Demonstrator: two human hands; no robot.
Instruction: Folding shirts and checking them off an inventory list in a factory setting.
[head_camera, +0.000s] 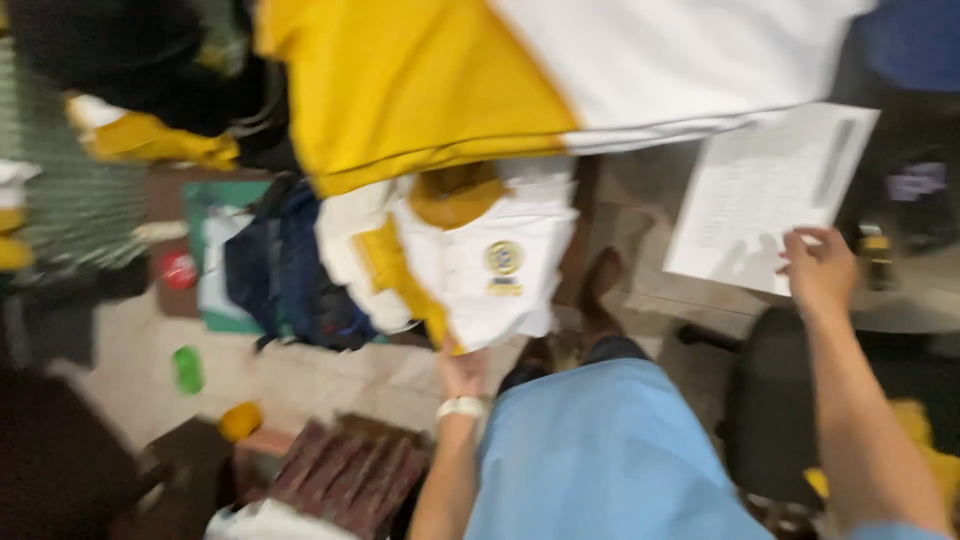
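White shirt (480, 262) in left hand (462, 372), paper sheet (765, 190) in right hand (820, 270).

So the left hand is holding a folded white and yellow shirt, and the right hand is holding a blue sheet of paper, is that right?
Not quite: the sheet of paper is white, not blue. The head view shows the right hand gripping its lower edge. The rest stands: the left hand holds the folded white and yellow shirt from below.
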